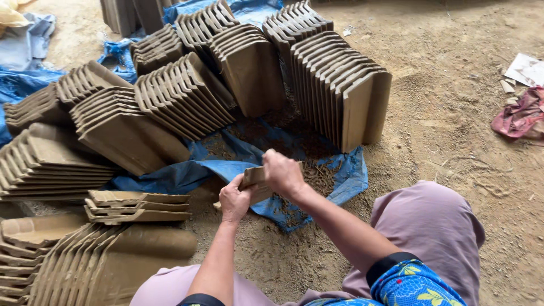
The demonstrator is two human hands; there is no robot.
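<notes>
I hold one unfired brown clay roof tile (253,177) on edge, just above the blue plastic sheet (226,167). My left hand (234,199) grips its near lower end. My right hand (282,171) is closed over its top edge; whether it also holds a tool is hidden. Brown clay shavings (314,173) litter the sheet right beside the tile. My knees, in mauve trousers (430,226), frame the spot.
Rows of the same clay tiles stand on edge behind the sheet (340,85) and to the left (181,96). Flat stacks lie at the near left (136,205). Bare dirt floor spreads right, with a red rag (518,116) and paper scraps (524,69).
</notes>
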